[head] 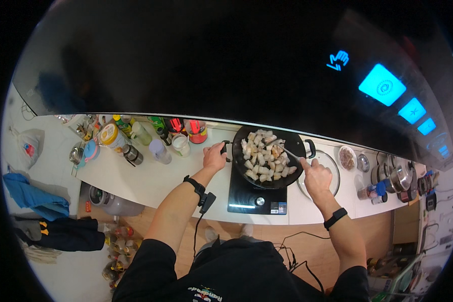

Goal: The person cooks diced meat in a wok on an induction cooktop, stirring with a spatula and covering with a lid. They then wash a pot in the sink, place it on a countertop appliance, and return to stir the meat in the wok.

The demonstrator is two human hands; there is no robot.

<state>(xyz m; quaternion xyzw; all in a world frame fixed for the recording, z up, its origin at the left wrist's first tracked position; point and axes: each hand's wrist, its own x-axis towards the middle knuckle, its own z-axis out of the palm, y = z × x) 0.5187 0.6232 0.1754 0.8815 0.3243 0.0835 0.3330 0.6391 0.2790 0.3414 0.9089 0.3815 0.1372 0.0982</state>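
Note:
A black two-handled wok (238,171) sits on a black induction cooktop (245,200) on the white counter. Pale cubes of what looks like fatty meat (266,158) are spread over its base, a few of them browned. My left hand (214,156) grips the wok's left side handle (225,151). In my right hand (317,177) is the handle of a metal spatula (290,154), whose blade lies among the cubes, partly covered by them. Beneath my right wrist and hand, a glass lid (334,162) rests on the counter, partly hidden.
A dark range hood (211,68) with lit blue icons overhangs the counter's back. Jars, a thermos (132,154) and a lilac-lidded bottle (159,151) stand left. A bowl of minced-looking food (347,158), a blue-lidded jar (372,190) and steel pots (400,177) are right. Cables (292,256) trail over the floor.

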